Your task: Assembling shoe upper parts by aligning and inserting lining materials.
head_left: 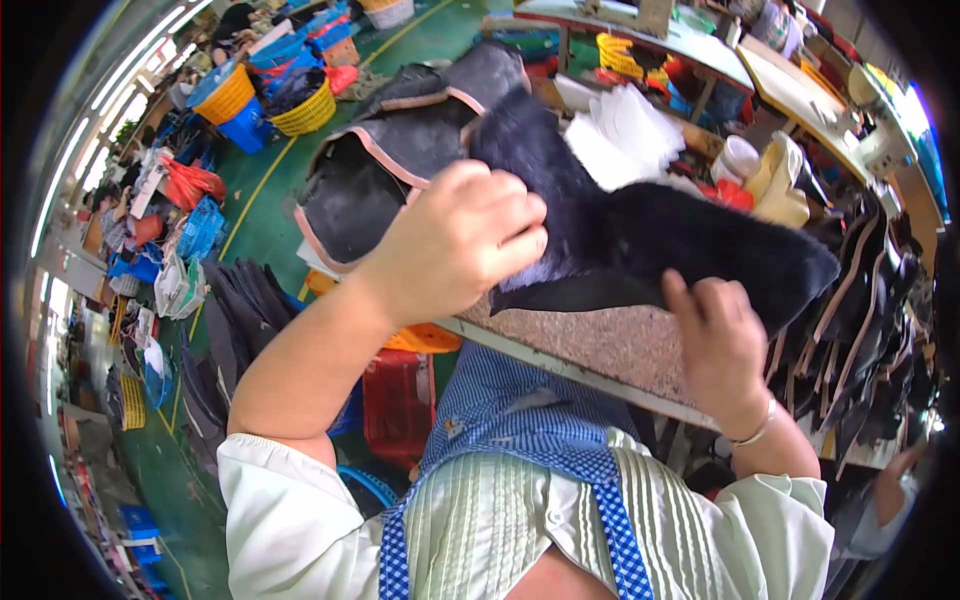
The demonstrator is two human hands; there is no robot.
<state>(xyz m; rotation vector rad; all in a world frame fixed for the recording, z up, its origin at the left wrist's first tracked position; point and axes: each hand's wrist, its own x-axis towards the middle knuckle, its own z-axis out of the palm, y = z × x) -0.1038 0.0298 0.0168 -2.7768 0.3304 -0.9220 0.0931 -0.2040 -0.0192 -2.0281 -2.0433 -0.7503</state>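
Note:
A soft black plush piece (640,225), wide and bent like a boot upper, is held over the work table (600,345). My left hand (465,235) is closed at its left edge, the fingers curled in tight. At its lower right edge my right hand (720,345) pinches the plush, with some fingertips hidden behind it. Beyond my left hand lie black leather-like pieces (350,210) with pink-edged borders, partly covered by the hand and the plush.
White sheets (625,130) fan out behind the plush, beside a white tub (737,158). Many dark pieces with pale edges (850,310) hang at the right. Dark strips (245,320) stand at the left. A red crate (398,405) sits below the table; yellow baskets (305,108) stand farther off.

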